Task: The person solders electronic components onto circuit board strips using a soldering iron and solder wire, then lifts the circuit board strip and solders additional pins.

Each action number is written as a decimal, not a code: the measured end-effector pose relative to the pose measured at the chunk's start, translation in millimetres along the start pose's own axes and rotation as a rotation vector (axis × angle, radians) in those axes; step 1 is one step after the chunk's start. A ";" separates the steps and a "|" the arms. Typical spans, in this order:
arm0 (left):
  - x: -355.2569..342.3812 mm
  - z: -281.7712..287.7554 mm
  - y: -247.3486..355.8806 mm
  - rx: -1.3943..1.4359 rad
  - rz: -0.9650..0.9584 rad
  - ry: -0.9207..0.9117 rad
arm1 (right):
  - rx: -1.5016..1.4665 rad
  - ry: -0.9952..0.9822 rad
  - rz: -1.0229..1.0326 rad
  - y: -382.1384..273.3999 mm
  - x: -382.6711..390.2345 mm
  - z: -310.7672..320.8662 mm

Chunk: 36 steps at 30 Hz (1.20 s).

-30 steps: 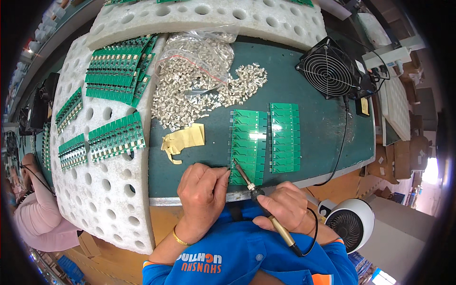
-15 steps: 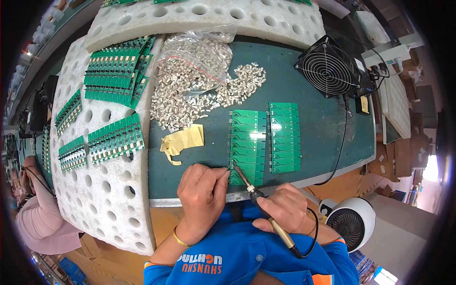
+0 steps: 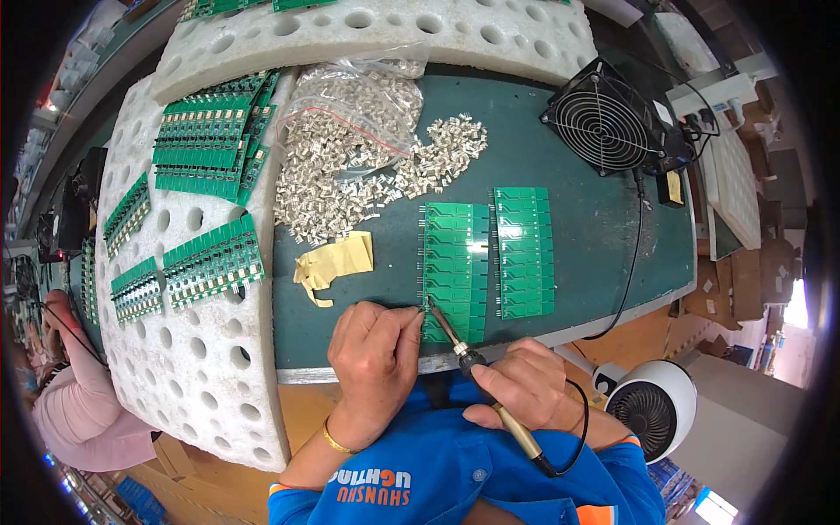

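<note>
My right hand (image 3: 522, 383) is wrapped around a soldering iron (image 3: 470, 356), its hot tip on the left edge of a green circuit board panel (image 3: 455, 254). Close to that tip, my left hand (image 3: 374, 354) is closed in a pinch at the board's lower left edge; what lies between its fingertips is too small to make out. Short pins line the left edge of the panel. Just to its right lies a second green circuit board panel (image 3: 525, 241), apart from both hands.
A loose pile of small white connectors (image 3: 328, 197) spills from a clear plastic bag (image 3: 367, 109). Nearer lies crumpled yellow tape (image 3: 337, 261). White foam blocks (image 3: 206, 350) carry populated boards (image 3: 214, 258). A black fan (image 3: 604, 122) stands far right; a white fan (image 3: 652, 411) sits beyond the table edge.
My hands and the iron hold nearly the same place on the board. The view has shifted very slightly. At the far left, the other person's arm has moved a little.
</note>
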<state>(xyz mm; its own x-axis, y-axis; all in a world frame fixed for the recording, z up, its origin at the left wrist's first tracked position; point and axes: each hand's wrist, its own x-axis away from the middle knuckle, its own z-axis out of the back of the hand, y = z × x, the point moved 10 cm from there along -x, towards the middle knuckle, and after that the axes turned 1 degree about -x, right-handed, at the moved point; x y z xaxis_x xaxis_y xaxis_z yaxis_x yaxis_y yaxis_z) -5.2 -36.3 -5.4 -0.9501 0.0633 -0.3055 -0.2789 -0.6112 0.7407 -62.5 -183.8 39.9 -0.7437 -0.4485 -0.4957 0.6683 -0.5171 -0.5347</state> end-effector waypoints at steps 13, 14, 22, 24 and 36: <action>1.9 5.1 0.4 0.012 -0.001 0.034 | -0.008 0.031 0.008 -0.3 0.8 5.7; 2.7 5.4 0.1 0.011 -0.003 0.031 | -0.008 0.029 0.012 -0.8 0.9 8.4; 7.0 14.4 -5.5 -0.016 0.017 0.056 | -0.035 0.067 -0.013 6.4 5.9 13.8; 7.7 13.9 -5.0 -0.024 0.008 0.048 | -0.044 0.044 -0.049 10.2 9.3 12.1; 7.3 17.0 1.6 -0.094 -0.032 0.003 | -0.126 0.076 -0.062 15.7 10.3 15.1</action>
<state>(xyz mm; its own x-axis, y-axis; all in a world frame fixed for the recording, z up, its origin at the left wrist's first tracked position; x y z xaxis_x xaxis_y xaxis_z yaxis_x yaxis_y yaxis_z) -14.9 -23.4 3.7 -0.9405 0.0818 -0.3298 -0.2945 -0.6805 0.6710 -59.9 -207.5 36.7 -0.7836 -0.3597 -0.5065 0.6212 -0.4446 -0.6453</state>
